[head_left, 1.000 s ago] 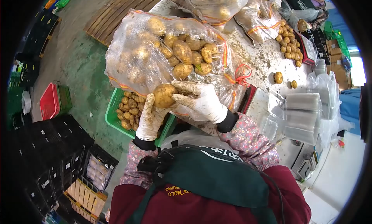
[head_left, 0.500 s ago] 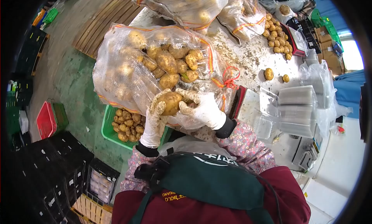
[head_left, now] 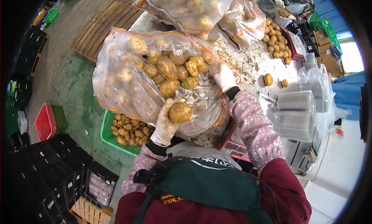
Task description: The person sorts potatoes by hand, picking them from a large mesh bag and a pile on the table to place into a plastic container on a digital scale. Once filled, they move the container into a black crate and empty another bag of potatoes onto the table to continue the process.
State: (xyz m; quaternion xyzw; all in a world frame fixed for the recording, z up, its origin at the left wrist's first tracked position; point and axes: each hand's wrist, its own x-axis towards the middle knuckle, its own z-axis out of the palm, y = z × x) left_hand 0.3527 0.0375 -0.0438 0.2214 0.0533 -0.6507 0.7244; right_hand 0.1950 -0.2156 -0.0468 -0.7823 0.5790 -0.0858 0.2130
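My left hand [head_left: 164, 121], in a soiled white glove, holds a single brown potato [head_left: 180, 112] in front of the large plastic mesh bag [head_left: 124, 74]. The bag lies on its side with a torn opening, and loose potatoes [head_left: 167, 68] show through it. At the bag's right end, my gloved right hand [head_left: 224, 78] is closed on the bag's plastic; its fingertips are partly hidden in the folds. A bit of the red tie shows beside that hand.
A green crate [head_left: 106, 127] of potatoes stands low on the left. Clear plastic trays [head_left: 294, 111] are stacked on the right. More potato bags [head_left: 190, 9] lie at the back, near a potato pile [head_left: 276, 42]. A co-worker's gloved hand [head_left: 279, 2] shows at the top right.
My right hand has left the potato and moved up and right to the bag's end. My left hand keeps the potato, now slightly lower and to the right. A co-worker's hand has appeared.
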